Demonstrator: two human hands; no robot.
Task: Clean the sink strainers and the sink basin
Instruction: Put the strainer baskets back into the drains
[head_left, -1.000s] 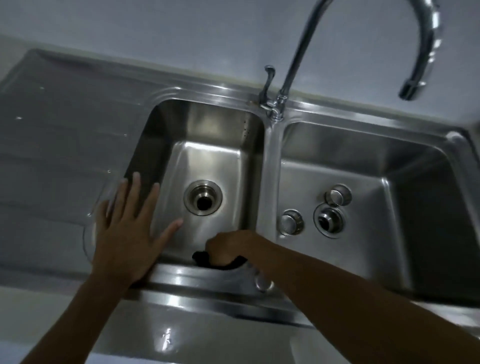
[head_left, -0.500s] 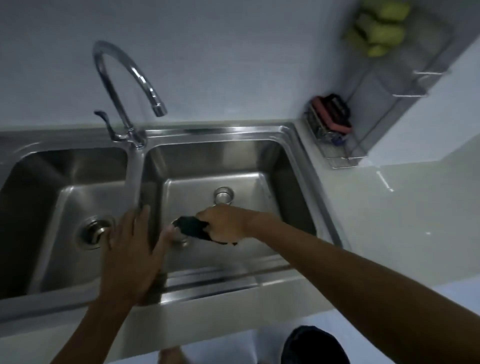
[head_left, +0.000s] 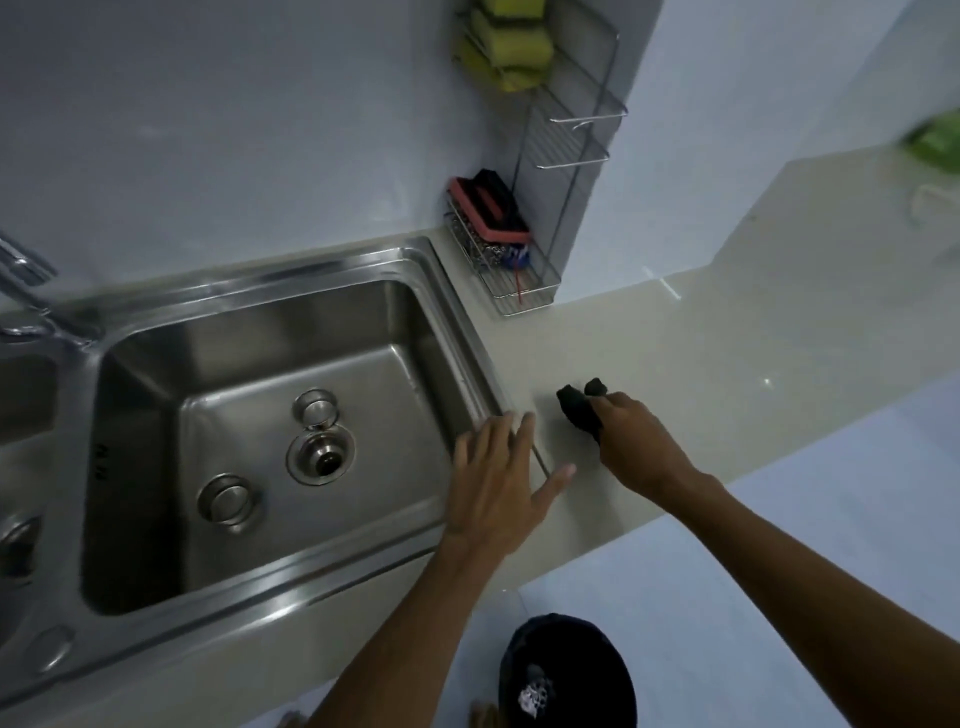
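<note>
The right steel basin (head_left: 156, 374) fills the left half of the view. Two loose strainers lie on its floor: one (head_left: 315, 407) just behind the open drain (head_left: 320, 459), one (head_left: 227, 502) to the drain's front left. My left hand (head_left: 501, 483) hovers open over the basin's right rim, fingers spread. My right hand (head_left: 634, 447) is over the beige countertop (head_left: 701, 353), shut on a dark cloth (head_left: 577, 408) that pokes out past the fingers and touches or nearly touches the counter. The left basin's drain (head_left: 15, 540) shows at the far left edge.
A wire rack (head_left: 514, 270) in the corner holds a pink-and-black brush and steel wool; its upper shelf carries yellow-green sponges (head_left: 511, 49). The faucet base (head_left: 26, 296) sits at the far left. A green object (head_left: 935, 143) lies at the far right.
My right hand carried the dark cloth out of the sink, rightward onto the countertop. My left hand followed from the divider to the right basin's rim. The view swung right.
</note>
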